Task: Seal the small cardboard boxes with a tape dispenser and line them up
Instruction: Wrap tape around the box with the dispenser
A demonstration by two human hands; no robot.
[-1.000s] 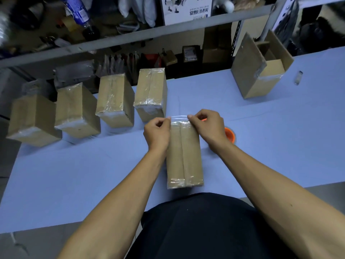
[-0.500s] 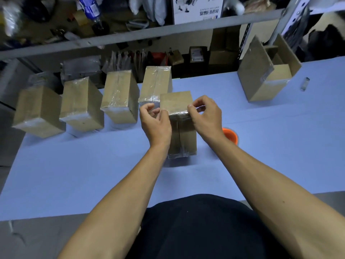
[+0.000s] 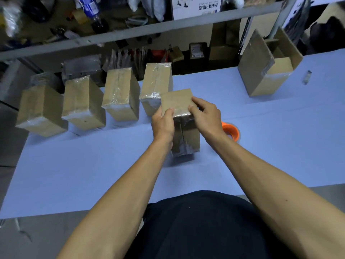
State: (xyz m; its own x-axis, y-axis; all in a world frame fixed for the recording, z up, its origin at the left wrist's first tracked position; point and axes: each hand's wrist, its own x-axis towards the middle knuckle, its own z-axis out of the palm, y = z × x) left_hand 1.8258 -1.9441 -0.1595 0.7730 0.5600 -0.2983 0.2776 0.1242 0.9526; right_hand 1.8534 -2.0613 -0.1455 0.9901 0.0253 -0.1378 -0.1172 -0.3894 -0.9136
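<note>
A taped box (image 3: 183, 126) is held upright on the blue table (image 3: 74, 165), grasped near its top by the left hand (image 3: 163, 122) and right hand (image 3: 206, 116). Four sealed boxes (image 3: 119, 94) are lined up beyond-left (the nearest partly hidden); an orange tape dispenser (image 3: 231, 131) sits just right, an open carton (image 3: 268, 64) farther off.

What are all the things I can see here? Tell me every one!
sealed boxes in a row: four, brown with shiny tape, far left part of the table
box being held: one, brown, taped, standing on end at the middle
open box: one, brown, flaps up, far right of the table
tape roll: one, orange, partly hidden behind the right wrist
table: one, light blue top
shelf: one, grey, cluttered, behind the table
small clear item: one, far right; too small to tell what
left hand: one, grips the box's left side
right hand: one, grips its right side
</note>
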